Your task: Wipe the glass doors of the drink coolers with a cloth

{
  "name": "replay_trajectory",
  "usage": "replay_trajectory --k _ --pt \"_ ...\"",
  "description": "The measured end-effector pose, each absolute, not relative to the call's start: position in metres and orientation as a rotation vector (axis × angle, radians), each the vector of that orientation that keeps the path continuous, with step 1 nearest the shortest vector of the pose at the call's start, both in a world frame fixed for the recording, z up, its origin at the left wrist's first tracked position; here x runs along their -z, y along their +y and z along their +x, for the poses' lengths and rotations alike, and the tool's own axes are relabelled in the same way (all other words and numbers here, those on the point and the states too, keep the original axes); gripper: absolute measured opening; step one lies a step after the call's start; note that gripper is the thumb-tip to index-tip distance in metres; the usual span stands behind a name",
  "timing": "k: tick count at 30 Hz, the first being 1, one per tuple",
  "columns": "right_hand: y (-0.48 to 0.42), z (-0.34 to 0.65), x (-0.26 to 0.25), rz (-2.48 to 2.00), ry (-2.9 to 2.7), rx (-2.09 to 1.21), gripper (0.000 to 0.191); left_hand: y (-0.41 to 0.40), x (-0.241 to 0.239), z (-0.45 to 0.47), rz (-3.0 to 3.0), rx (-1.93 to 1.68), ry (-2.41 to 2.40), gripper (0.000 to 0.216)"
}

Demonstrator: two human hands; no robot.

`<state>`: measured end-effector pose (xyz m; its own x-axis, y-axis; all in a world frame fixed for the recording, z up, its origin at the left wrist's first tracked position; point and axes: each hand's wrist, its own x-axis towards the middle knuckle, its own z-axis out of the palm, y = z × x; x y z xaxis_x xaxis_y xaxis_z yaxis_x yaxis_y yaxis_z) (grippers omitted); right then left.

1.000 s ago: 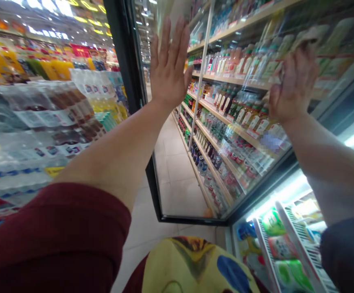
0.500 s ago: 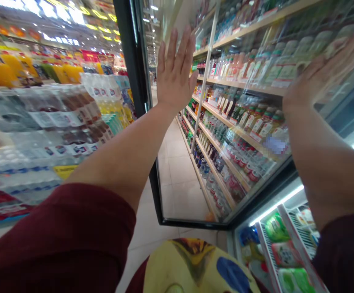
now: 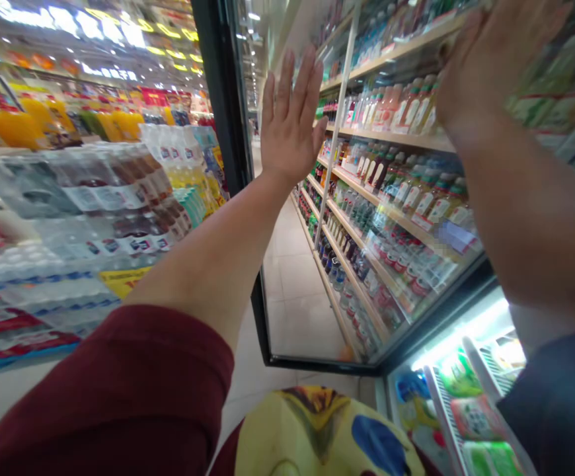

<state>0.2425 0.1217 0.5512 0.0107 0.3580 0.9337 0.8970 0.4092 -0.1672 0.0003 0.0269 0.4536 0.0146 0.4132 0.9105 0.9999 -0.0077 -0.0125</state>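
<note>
My left hand (image 3: 290, 125) is raised with its fingers straight and together, palm flat against the open glass cooler door (image 3: 312, 317) near its black frame (image 3: 223, 99). Higher on the same pane, at the top right, is my right hand (image 3: 486, 66). I see only its back, the fingertips run off the top edge, and whatever lies under the palm is hidden. Both forearms reach up from dark red sleeves. Rows of drink bottles (image 3: 391, 192) on shelves show in the glass.
Below the door at the lower right, the lit cooler holds green and red packs (image 3: 460, 377) on wire racks. Shrink-wrapped packs of bottled drinks (image 3: 94, 205) are stacked along the left. A tiled aisle floor (image 3: 287, 264) runs ahead.
My right hand has slid up and to the right across the glass, from mid-height to the top edge. My left hand has stayed flat on the door.
</note>
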Motion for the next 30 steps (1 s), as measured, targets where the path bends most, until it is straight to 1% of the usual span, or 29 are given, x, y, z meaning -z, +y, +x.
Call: replay_trajectory --k 2,4,7,9,10,12,14,15,18,21,23,26,28,30 --pt "0.119 0.238 -0.546 -0.899 -1.746 0.812 0.071 0.027 -0.454 0.0 -1.521 0.964 -1.5 0.078" --pt "0.116 0.232 -0.54 -0.774 -1.804 0.905 0.068 0.028 -0.453 -0.001 -1.505 0.957 -1.498 0.079" --pt "0.111 0.217 -0.534 -0.991 -1.611 0.76 0.071 0.028 -0.452 -0.002 -1.487 0.947 -1.458 0.09" --pt "0.104 0.204 -0.53 -1.093 -1.526 0.669 0.074 0.028 -0.451 -0.002 -1.485 0.95 -1.438 0.089" --pt "0.1 0.199 -0.527 -1.069 -1.581 0.681 0.074 0.028 -0.451 -0.002 -1.488 0.958 -1.445 0.087" --pt "0.096 0.192 -0.523 -0.883 -1.824 0.813 0.071 0.027 -0.452 -0.001 -1.5 0.977 -1.47 0.081" --pt "0.097 0.19 -0.524 -0.691 -2.027 0.94 0.068 0.026 -0.453 -0.001 -1.52 0.993 -1.479 0.08" --pt "0.1 0.189 -0.527 -0.668 -2.062 0.954 0.068 0.026 -0.453 0.0 -1.534 1.001 -1.474 0.08" --pt "0.113 0.184 -0.543 -0.819 -1.933 0.805 0.073 0.026 -0.453 -0.001 -1.567 1.042 -1.451 0.079" --pt "0.114 0.173 -0.55 -0.947 -1.757 0.647 0.07 0.029 -0.452 -0.003 -1.556 1.05 -1.431 0.075" --pt "0.109 0.169 -0.549 -0.896 -1.85 0.701 0.073 0.031 -0.452 -0.003 -1.538 1.044 -1.426 0.073" --pt "0.103 0.173 -0.547 -0.704 -2.087 0.863 0.079 0.032 -0.452 -0.003 -1.523 1.055 -1.436 0.072" --pt "0.107 0.178 -0.548 -0.688 -2.054 0.859 0.076 0.032 -0.452 -0.003 -1.519 1.05 -1.445 0.073" --pt "0.113 0.18 -0.547 -0.764 -1.884 0.774 0.07 0.031 -0.453 -0.002 -1.511 1.044 -1.459 0.072"
